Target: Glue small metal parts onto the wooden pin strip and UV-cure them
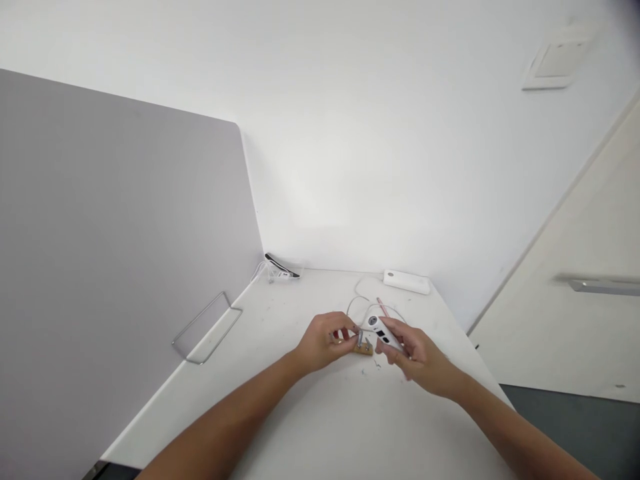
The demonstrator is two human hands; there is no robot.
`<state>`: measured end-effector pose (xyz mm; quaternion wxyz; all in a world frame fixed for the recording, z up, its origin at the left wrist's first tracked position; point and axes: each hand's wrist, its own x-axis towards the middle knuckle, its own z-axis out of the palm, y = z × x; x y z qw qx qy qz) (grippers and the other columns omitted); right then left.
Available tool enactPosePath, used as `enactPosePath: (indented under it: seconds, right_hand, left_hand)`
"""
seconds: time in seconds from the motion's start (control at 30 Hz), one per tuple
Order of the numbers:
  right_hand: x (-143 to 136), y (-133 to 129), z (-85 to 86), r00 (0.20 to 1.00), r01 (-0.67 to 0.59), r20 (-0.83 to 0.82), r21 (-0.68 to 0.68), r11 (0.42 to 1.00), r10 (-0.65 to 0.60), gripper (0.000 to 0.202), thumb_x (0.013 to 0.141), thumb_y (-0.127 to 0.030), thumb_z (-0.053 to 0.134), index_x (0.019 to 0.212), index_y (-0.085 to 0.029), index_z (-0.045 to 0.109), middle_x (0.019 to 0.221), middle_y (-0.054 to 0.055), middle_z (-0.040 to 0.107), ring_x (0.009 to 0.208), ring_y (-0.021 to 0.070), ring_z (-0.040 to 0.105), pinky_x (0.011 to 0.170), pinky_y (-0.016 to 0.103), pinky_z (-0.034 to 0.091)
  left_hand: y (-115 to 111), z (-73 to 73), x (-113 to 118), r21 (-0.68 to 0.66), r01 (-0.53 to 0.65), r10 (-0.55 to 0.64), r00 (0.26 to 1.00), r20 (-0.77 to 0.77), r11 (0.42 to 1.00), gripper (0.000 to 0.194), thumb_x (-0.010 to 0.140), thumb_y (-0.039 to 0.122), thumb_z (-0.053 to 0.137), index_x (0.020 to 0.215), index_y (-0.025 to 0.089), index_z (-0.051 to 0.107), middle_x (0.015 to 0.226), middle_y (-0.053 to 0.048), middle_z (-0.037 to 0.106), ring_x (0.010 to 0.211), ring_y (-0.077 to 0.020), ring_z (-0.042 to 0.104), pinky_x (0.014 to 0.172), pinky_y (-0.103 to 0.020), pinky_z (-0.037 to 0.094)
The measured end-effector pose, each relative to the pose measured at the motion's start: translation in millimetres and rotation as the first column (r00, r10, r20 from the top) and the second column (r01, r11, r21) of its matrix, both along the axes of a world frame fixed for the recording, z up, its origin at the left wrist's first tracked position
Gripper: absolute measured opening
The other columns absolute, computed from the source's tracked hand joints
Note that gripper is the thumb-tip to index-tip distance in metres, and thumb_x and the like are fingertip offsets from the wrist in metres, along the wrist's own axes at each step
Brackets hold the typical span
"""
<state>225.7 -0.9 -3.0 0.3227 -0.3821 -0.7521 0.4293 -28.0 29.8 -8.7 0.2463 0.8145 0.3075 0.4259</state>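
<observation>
My left hand (326, 341) is closed, with thumb and forefinger pinching a small grey metal piece like a screw (360, 337) at a short wooden strip (364, 349). A second grey metal piece (369, 345) stands up from the strip, to the right of the pinched one. Wrapped round a white handheld electric tool (390, 335) with dark panels on its side is my right hand (420, 357). The tool's round end points up and left, close to the left fingertips. My left fingers cover the strip's left part.
Behind the hands lie a looping white cable (356, 301) and a pink pen-like stick (383, 307). At the back are a white case (407, 281) and a black-and-white item (283, 265) with cords. A wire bracket (207, 328) clips the left edge beside a grey partition (120, 253).
</observation>
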Motion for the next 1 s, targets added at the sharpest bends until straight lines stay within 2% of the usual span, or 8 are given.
enactPosePath:
  seconds: [0.13,0.23,0.37,0.5,0.6,0.7,0.8,1.0]
  right_hand:
    - [9,-2,3.3,0.996,0.045,0.079,0.083,0.996,-0.051,0.046,0.104,-0.050,0.046,0.145,-0.029,0.048,0.087,0.003,0.065,0.071,0.0186,0.057,0.064,0.032,0.053]
    - [15,-9,22.1,0.988,0.038,0.142,0.128,0.991,-0.057,0.048,0.105,-0.047,0.045,0.149,-0.028,0.040,0.094,0.005,0.067,0.074,0.0190,0.059,0.069,0.033,0.052]
    - [14,-14,70.0,0.947,0.021,0.310,0.190,0.982,-0.081,0.035,0.104,-0.043,0.046,0.137,-0.029,0.044,0.096,0.003,0.068,0.066,0.0166,0.055,0.065,0.031,0.048]
    - [3,-12,125.9,0.836,-0.043,0.539,0.252,0.967,-0.103,0.019,0.100,-0.035,0.051,0.118,-0.030,0.053,0.071,-0.004,0.062,0.056,0.0165,0.050,0.055,0.027,0.037]
    - [-9,-11,152.9,0.780,-0.081,0.611,0.317,0.945,-0.138,0.016,0.094,-0.031,0.057,0.110,-0.031,0.055,0.062,-0.006,0.059,0.055,0.0163,0.050,0.053,0.026,0.034]
    - [-18,-11,160.3,0.757,-0.067,0.613,0.416,0.907,-0.225,0.013,0.091,-0.029,0.058,0.104,-0.032,0.059,0.059,-0.007,0.059,0.057,0.0163,0.051,0.055,0.026,0.034]
    - [-21,-9,155.6,0.731,-0.092,0.628,0.477,0.874,-0.266,0.010,0.087,-0.026,0.059,0.095,-0.032,0.064,0.055,-0.007,0.058,0.057,0.0160,0.051,0.056,0.027,0.034]
    - [-12,6,146.5,0.736,-0.141,0.656,0.392,0.909,-0.169,0.009,0.088,-0.030,0.062,0.093,-0.033,0.069,0.058,-0.006,0.064,0.064,0.0175,0.060,0.057,0.027,0.036]
  left_hand:
    - [-1,-0.2,3,-0.073,-0.031,0.033,0.999,0.022,0.997,0.011,0.081,0.015,0.069,0.089,0.017,0.077,0.083,-0.006,0.075,0.067,-0.0141,0.065,0.061,-0.024,0.050]
    - [0,-0.6,3,-0.128,-0.068,0.075,0.996,0.049,0.989,0.008,0.082,0.017,0.070,0.086,0.016,0.076,0.081,-0.005,0.075,0.065,-0.0135,0.064,0.060,-0.023,0.049]
    - [1,-0.8,2,-0.220,-0.152,0.172,0.982,0.074,0.963,0.012,0.084,0.021,0.071,0.092,0.017,0.078,0.080,-0.004,0.076,0.067,-0.0141,0.065,0.060,-0.022,0.049]
    - [1,-1.4,2,-0.323,-0.178,0.220,0.971,0.098,0.930,0.015,0.087,0.027,0.070,0.095,0.018,0.079,0.075,-0.003,0.074,0.058,-0.0120,0.059,0.054,-0.021,0.047]
    - [-1,-1.5,2,-0.356,-0.155,0.203,0.974,0.102,0.922,0.016,0.088,0.029,0.069,0.093,0.017,0.078,0.075,-0.003,0.075,0.055,-0.0107,0.056,0.051,-0.020,0.045]
    - [-1,-1.3,1,-0.328,-0.151,0.192,0.977,0.097,0.933,0.013,0.087,0.026,0.070,0.093,0.017,0.078,0.080,-0.004,0.077,0.060,-0.0123,0.061,0.051,-0.019,0.045]
    - [0,-1.0,1,-0.292,-0.160,0.193,0.977,0.088,0.943,0.013,0.085,0.023,0.070,0.092,0.017,0.078,0.083,-0.006,0.078,0.064,-0.0140,0.066,0.050,-0.019,0.045]
    - [-1,0.5,4,-0.315,-0.142,0.188,0.975,0.119,0.938,0.010,0.080,0.015,0.070,0.086,0.015,0.079,0.082,-0.007,0.078,0.071,-0.0187,0.072,0.054,-0.022,0.052]
